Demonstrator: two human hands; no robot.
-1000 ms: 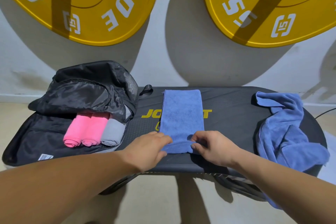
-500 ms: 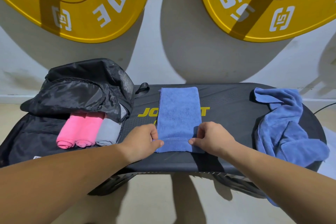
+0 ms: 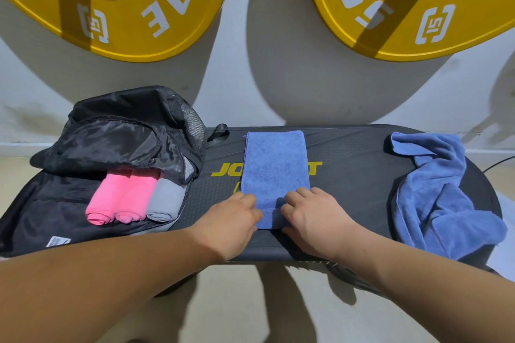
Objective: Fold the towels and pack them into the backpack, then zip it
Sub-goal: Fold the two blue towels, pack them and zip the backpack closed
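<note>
Logo (image 3: 223, 170) mid under blue towel (image 3: 274, 164); far ends of pink rolls (image 3: 122, 198) prob. under backpack flap (image 3: 117, 142).

One view only, head camera. It is looking forward and down from just behind the near edge of the desk (image 3: 362, 153), facing the wall (image 3: 267, 86). It is sitting close: the forearms are entering from the bottom corners, and the left hand (image 3: 232, 221) and right hand (image 3: 313, 220) are landing near frame centre on the towel (image 3: 274, 170). The wide lens is taking in the whole desk, with the floor (image 3: 237, 312) below and the plates (image 3: 125, 8) cropped above.
</note>
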